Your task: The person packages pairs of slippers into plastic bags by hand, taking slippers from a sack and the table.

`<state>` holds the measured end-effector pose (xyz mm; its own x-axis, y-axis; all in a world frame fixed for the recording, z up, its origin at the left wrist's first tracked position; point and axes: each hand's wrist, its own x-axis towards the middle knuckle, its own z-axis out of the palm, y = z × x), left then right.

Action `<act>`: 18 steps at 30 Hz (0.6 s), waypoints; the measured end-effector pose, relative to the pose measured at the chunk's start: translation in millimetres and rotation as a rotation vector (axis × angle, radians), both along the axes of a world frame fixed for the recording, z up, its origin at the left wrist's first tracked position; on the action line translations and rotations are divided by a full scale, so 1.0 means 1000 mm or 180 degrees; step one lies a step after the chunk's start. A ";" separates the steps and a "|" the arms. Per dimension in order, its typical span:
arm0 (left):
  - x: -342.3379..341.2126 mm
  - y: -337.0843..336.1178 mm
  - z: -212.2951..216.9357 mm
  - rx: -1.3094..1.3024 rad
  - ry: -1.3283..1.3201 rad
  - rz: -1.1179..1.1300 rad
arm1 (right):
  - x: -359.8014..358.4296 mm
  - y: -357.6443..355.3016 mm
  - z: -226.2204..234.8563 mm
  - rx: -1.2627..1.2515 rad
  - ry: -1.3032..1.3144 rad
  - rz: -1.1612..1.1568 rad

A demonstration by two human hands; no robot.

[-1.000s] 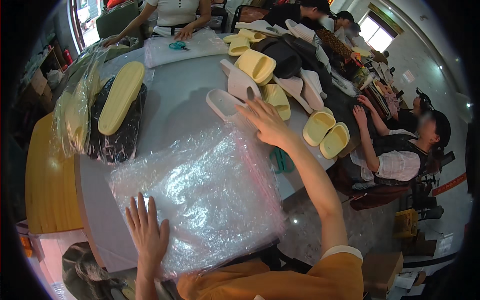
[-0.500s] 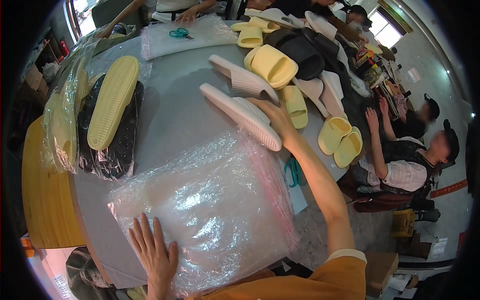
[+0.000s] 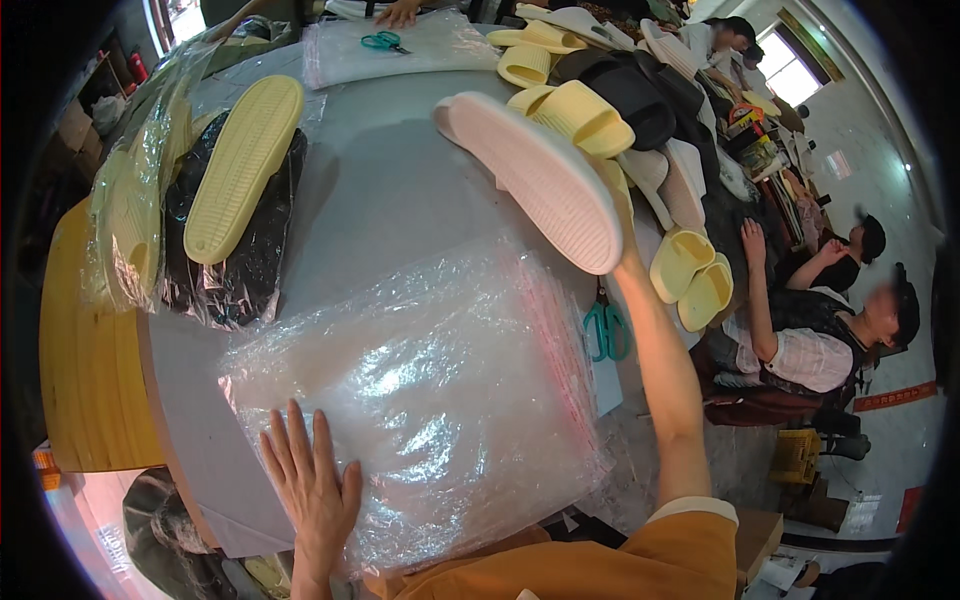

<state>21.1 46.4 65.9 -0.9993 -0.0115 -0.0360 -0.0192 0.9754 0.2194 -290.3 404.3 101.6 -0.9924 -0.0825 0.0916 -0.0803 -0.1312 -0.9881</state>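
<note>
Okay, grey table (image 3: pixel 370 170): smooth top, bent at rim by fisheye; loaded along left, far and right sides.
Room: workshop, tiled floor (image 3: pixel 740 460) at right, bright window (image 3: pixel 790 68) far right, yellow crate (image 3: pixel 797 455) on floor, seated person (image 3: pixel 815 335) beside right side of table.
Left edge: bordered by yellow wooden board (image 3: pixel 90 370); just inside, sole-up yellow slide (image 3: pixel 243 170) on black bag (image 3: pixel 225 290), clear-bagged yellow slides (image 3: pixel 130 225) beside.
Right edge: green scissors (image 3: pixel 606 330) near corner, yellow pair (image 3: pixel 682 265) farther up, then heap with black slides (image 3: pixel 640 110).
Near edge: clear bag stack (image 3: pixel 440 410), lower right corner reaching past tabletop in view.
Open room: widest grey stretch between sole-up yellow slide and pale slide, from far bag pile (image 3: pixel 430 62) down to clear bag stack; tighter on right, heap and scissors close to right forearm.
Left hand (image 3: pixel 315 490): flat on clear bag stack, fingers extended, slightly spread.
Right hand (image 3: pixel 627 215): gripping pale slide, fingers hidden behind.
Pale slide (image 3: pixel 540 180): tilted, sole toward camera, over right part of table; second one behind, cannot tell.
</note>
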 end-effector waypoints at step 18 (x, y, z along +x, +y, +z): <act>0.002 0.000 -0.002 -0.0028 0.0111 -0.0016 | 0.003 0.012 -0.005 0.2658 0.1779 0.0249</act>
